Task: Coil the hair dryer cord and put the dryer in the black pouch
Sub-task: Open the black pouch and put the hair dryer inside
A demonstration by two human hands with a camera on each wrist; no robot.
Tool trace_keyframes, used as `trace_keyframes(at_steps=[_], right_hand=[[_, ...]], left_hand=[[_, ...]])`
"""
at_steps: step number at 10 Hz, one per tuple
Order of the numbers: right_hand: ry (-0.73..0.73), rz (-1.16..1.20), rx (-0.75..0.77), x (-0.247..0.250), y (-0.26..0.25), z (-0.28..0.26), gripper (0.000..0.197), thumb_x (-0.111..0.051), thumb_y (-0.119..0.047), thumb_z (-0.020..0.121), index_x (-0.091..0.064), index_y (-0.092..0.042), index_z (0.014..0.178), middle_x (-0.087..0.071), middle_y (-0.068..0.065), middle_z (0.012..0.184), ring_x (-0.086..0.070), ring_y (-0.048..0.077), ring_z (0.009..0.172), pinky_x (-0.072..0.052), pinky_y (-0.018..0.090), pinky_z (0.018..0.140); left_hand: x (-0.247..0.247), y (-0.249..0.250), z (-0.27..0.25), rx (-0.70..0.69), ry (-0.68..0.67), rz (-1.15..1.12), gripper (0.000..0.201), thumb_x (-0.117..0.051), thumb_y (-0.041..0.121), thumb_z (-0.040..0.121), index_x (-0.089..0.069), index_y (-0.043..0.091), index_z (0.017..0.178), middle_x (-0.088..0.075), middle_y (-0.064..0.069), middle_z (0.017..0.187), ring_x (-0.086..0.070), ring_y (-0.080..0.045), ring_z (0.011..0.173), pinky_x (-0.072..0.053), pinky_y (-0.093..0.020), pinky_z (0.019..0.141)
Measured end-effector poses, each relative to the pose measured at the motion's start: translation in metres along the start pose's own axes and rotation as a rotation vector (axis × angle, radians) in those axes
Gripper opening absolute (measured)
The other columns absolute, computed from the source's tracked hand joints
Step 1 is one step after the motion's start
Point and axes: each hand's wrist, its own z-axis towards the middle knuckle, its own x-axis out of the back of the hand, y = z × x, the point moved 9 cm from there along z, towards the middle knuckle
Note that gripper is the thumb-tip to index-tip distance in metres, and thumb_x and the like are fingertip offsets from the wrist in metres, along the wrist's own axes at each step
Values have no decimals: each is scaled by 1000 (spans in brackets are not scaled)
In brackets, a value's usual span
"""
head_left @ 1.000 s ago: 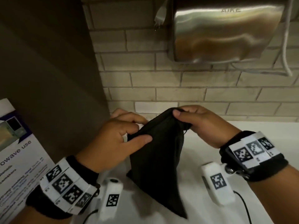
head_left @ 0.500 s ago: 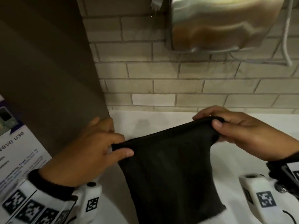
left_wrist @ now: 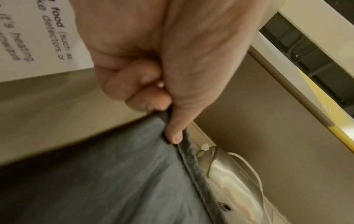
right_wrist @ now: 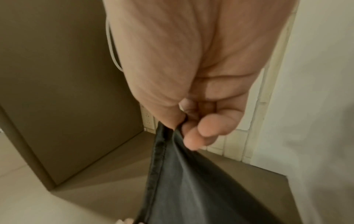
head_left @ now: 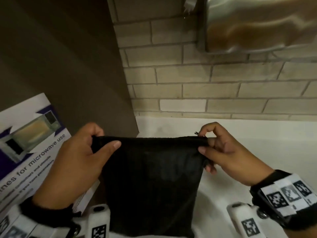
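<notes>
Pouch [head_left: 151, 182] position: held up in front of me above the white desk [head_left: 257, 152], its top hem stretched flat and level between both hands. My left hand [head_left: 75, 162] pinches the left corner of the hem, thumb on the near face and fingers curled behind it. My right hand [head_left: 224, 155] pinches the right corner the same way, next to a short black drawstring end [head_left: 197, 133]. In the wrist views each grip is closed on the stitched hem itself, not on loose cloth below it.

Handling: the fabric is thin, soft and limp; it hangs straight down with no shape of its own and looks light. I judge that it will not stay open unaided, so the hem is the correct place to hold, one layer per hand, to part the mouth.

The hair dryer and its cord are not in view, so I cannot tell how the cord lies. A wall-mounted metal hand dryer [head_left: 260, 24] and a microwave notice [head_left: 27, 143] are nearby.
</notes>
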Motion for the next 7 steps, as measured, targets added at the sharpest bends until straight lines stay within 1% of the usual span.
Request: trace_keyframes(at_steps=[1, 2, 3, 4, 5, 6, 7], right_hand=[[64, -38, -28, 2, 22, 24, 33, -49, 7, 99, -42, -25, 97, -56, 9, 75, -50, 24, 41, -39, 27, 39], [97, -49, -99, 4, 54, 48, 29, -46, 6, 100, -36, -19, 91, -50, 0, 69, -49, 22, 38, -35, 25, 39], [125, -91, -227, 7, 97, 69, 24, -44, 4, 100, -36, -17, 92, -51, 3, 69, -50, 22, 36, -35, 24, 38], [150, -170, -410, 9, 149, 82, 25, -43, 4, 98, -41, -20, 91, -49, 14, 71, -48, 21, 35, -37, 22, 37], [192, -283, -550, 14, 187, 94, 18, -44, 2, 94, -44, -15, 88, -43, 13, 63, -41, 19, 30, -35, 21, 37], [246, -328, -640, 24, 209, 110, 7, -53, -2, 89, -56, -8, 88, -59, 16, 65, -58, 28, 41, -46, 29, 37], [291, -434, -620, 39, 217, 134, 9, -58, -4, 86, -64, -7, 91, -69, 21, 90, -72, 37, 70, -60, 42, 51]], left_hand=[[-15, -5, 16, 44, 58, 92, 33, -78, 29, 94, -47, 20, 85, -55, -1, 68, -57, -25, 65, -43, -35, 58], [-51, -20, 44, 104, 24, 179, 31, -73, 26, 100, -44, 18, 106, -57, 1, 77, -64, -33, 84, -48, -39, 74], [-101, -55, 80, 230, -124, 272, 31, -64, 17, 105, -48, 8, 129, -69, -22, 122, -67, -43, 118, -55, -49, 97], [-157, -80, 107, 205, -303, 411, 13, -56, 7, 106, -55, 3, 118, -65, -25, 134, -65, -40, 122, -54, -44, 101], [-194, -107, 125, 204, -403, 512, 27, -54, 3, 105, -63, -3, 130, -68, -25, 137, -68, -40, 125, -56, -42, 105], [-234, -150, 157, 235, -421, 504, 31, -53, 7, 106, -67, -6, 130, -74, -25, 133, -74, -39, 119, -64, -44, 100], [-249, -155, 174, 252, -394, 534, 35, -51, 10, 109, -62, -5, 138, -69, -24, 142, -69, -37, 129, -59, -41, 108]])
